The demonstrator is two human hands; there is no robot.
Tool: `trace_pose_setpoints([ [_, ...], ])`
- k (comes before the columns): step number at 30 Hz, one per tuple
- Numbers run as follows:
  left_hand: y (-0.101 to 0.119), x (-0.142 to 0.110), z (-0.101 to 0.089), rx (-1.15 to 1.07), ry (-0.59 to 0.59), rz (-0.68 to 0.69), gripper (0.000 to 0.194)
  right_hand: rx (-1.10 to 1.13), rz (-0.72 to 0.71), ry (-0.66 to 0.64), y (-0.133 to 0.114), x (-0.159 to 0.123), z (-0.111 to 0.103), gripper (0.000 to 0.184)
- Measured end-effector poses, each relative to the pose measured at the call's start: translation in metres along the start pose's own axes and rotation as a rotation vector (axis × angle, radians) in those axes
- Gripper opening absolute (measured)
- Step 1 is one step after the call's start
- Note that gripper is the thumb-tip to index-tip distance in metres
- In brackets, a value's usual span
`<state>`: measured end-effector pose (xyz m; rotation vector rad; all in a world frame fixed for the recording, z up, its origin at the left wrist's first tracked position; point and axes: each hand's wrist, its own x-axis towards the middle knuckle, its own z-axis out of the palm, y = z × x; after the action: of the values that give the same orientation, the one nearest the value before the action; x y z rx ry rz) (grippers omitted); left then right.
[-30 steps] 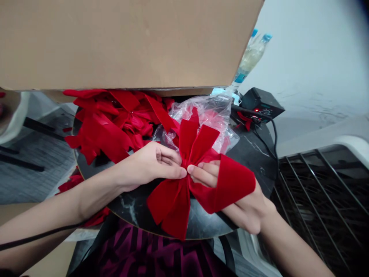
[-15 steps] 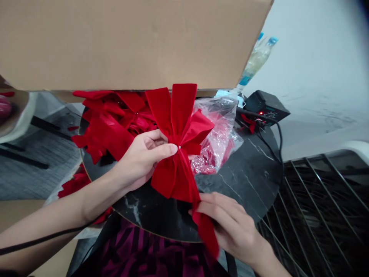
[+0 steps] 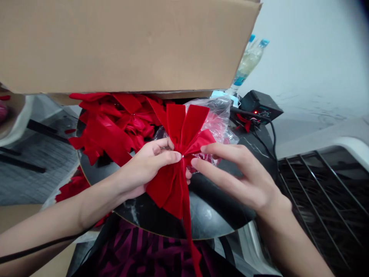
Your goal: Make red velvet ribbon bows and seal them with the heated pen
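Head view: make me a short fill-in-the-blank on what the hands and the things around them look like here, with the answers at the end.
The left hand holds the red velvet bow at its ____.
Behind the bow lies a clear ____ bag.
The heap of red bows sits beneath the edge of a ____ box.
A small black unit shows a lit ____ light.

Missing words: knot; plastic; cardboard; red.
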<state>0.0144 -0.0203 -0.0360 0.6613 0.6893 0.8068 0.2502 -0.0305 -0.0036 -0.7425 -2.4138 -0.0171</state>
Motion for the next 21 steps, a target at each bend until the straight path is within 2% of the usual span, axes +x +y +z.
trace_pose_setpoints([
  [5,-0.003,0.0,0.001,0.011,-0.001,-0.039,0.013,-0.101,-0.263,-0.057,0.008,0.01,0.004,0.02],
  [10,-0.003,0.0,-0.002,0.016,-0.091,-0.033,0.017,-0.099,-0.414,-0.195,0.006,0.019,-0.007,0.023],
  [14,-0.002,0.001,-0.004,0.085,-0.1,-0.064,0.022,-0.138,-0.444,-0.323,0.005,0.026,-0.011,0.031],
  [17,-0.002,0.0,-0.005,0.1,-0.05,-0.055,0.042,-0.11,-0.417,-0.355,0.007,0.027,-0.01,0.033],
  [21,-0.001,-0.001,-0.006,0.145,-0.111,-0.061,0.048,-0.033,-0.342,-0.391,0.009,0.024,-0.007,0.034],
])
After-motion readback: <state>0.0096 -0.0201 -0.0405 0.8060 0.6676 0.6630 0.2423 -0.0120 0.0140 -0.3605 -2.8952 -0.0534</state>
